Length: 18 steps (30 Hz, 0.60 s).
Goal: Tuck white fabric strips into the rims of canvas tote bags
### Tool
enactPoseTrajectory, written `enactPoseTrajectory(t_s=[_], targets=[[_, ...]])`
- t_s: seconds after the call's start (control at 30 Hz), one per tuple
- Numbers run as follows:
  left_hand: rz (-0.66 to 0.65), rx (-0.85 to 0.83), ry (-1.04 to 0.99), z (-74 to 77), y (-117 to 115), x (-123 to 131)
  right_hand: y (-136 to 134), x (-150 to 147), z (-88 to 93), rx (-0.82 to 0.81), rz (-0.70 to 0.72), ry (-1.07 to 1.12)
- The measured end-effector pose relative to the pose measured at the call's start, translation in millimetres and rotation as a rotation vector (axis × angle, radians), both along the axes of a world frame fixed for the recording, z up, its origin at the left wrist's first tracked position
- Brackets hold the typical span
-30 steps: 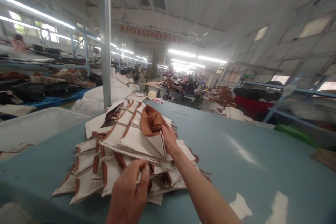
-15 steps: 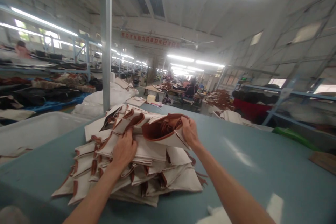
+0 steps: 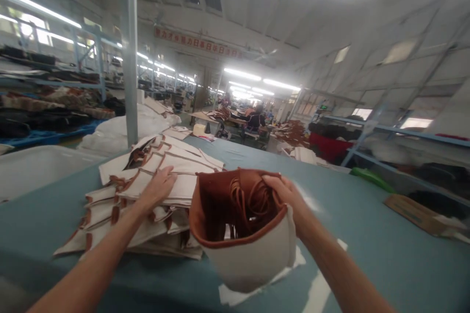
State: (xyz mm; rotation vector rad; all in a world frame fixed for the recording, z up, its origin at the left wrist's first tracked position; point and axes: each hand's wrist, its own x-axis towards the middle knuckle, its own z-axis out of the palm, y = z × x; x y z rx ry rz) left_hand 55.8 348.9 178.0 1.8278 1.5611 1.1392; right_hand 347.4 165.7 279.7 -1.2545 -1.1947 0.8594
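- Grips the far rim of a cream canvas bag [image 3: 249, 259] with the right hand [image 3: 290, 195] — fingers curled over the brown edging and down into the opening.
- Holds it up above the blue-green table [image 3: 367, 249], just to the right of the pile [image 3: 121, 205] and apart from it, with the mouth tipped toward the camera.
- Shows a brown lining inside, with thin brown straps [image 3: 249, 203] bunched in the hollow.
- Rests the left hand [image 3: 159, 187] flat and open on top of that pile, fingers spread, gripping nothing.
- Lies loosely fanned on the table's left part — flat cream bags with brown trim, the nearer ones slipping toward the table edge.
- Below and to the right of the held bag, on the table: white scraps [image 3: 318, 294].
- Left of the pile: a white tub [image 3: 33, 171]; behind the pile, an upright grey pillar [image 3: 128, 54].
- Far right, near the table's edge: a cardboard box [image 3: 414, 212], blurred.
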Motion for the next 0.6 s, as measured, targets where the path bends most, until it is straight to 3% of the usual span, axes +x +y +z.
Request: enactPoseTrajectory(t_s=[0.1,0.2,0.3,0.33,0.4,0.5,0.6], targets=[[-0.164,-0.002,-0.210,4.0,-64,0,-37,-20,-45.9,-0.184,0.063,0.227],[-0.212,0.010,-0.352,-1.3,-154,-13,-74,-38,-95.0,-0.330,0.060,0.355],[-0.141,0.164,-0.193,-19.8,-236,-31,-100,-51,-138.2,-0.454,0.031,0.354],[-0.184,0.227,-0.121,-29.8,-257,-35,-105,-56,-149.8,-0.487,0.037,0.329],[-0.344,0.357,0.000,-52.9,-288,-37,-112,-65,-166.9,-0.531,0.093,0.256],[-0.454,0.426,0.066,-79.7,-314,-27,-114,-80,-177.9,-0.524,0.267,0.120],[-0.469,0.389,0.063,-82.7,-329,-15,-111,-93,-178.8,-0.474,0.412,-0.034]])
